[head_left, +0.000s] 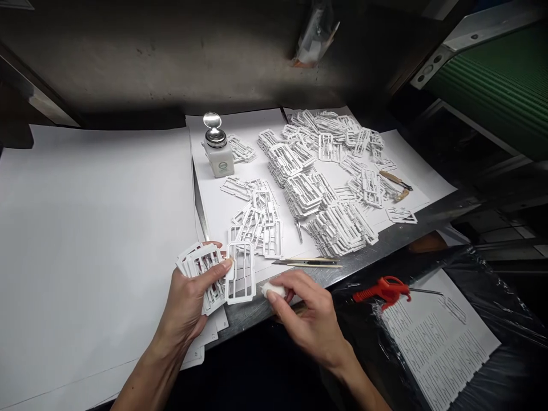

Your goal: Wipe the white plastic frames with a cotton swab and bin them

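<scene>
My left hand (188, 297) is closed around a fanned stack of white plastic frames (201, 268) with slotted openings. One single frame (240, 271) sticks out to the right, pinched under the thumb. Just right of it, my right hand (306, 311) pinches a small white wad (274, 289), perhaps cotton or cloth, between thumb and fingers. A gap separates the wad from the frame. Beyond my left hand lies a loose heap of similar frames (257, 220). Behind that heap stands a dispenser bottle (220, 157) with its metal lid flipped up.
Stacked frames (303, 194) and scattered ones (325, 125) cover the right of the papered bench. A slim knife (308, 262) lies at the front edge, and wooden-handled tools (396, 180) lie farther right. A red air gun (383, 291) rests on black plastic beside a bundled frame sheet (440, 337).
</scene>
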{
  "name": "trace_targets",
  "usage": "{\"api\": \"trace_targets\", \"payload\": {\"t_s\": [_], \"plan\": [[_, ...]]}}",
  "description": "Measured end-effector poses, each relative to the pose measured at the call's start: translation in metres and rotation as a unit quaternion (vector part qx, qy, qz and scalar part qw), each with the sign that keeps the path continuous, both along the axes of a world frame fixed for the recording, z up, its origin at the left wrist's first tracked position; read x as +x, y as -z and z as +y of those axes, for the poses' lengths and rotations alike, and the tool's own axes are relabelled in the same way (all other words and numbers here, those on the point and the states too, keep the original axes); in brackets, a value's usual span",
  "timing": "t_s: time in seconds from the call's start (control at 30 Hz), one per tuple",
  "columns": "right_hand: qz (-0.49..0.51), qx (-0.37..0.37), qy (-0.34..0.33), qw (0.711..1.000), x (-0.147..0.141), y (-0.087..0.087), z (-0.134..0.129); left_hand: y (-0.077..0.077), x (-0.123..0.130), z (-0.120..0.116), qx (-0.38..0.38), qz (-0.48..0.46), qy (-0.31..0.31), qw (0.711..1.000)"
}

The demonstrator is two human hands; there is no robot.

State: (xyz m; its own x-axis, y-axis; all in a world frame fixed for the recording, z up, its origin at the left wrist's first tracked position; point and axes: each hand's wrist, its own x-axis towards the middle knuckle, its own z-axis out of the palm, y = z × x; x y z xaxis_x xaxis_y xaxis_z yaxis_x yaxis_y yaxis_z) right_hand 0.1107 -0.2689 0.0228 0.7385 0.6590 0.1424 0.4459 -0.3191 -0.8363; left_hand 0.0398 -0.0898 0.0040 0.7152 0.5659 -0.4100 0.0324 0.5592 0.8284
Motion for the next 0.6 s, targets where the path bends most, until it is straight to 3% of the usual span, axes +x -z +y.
{"api": "trace_targets", "payload": {"t_s": [0.1, 0.2, 0.43, 0.6], "plan": [[0.186, -0.037, 0.032, 0.981, -0.001, -0.001, 0.005, -0.001, 0.002, -0.001, -0.007, -0.005, 0.001, 1.000], [0.373, -0.036, 0.001, 0.927, -0.002, -0.001, 0.012, -0.004, 0.003, -0.004, -0.011, -0.016, 0.021, 1.000], [0.387, -0.011, -0.044, 0.921, 0.004, 0.001, 0.016, -0.007, 0.000, -0.006, -0.070, -0.023, 0.025, 0.997], [0.387, 0.001, 0.009, 0.922, -0.005, 0.004, 0.011, -0.020, 0.006, -0.010, -0.085, 0.006, 0.033, 0.996]]}}
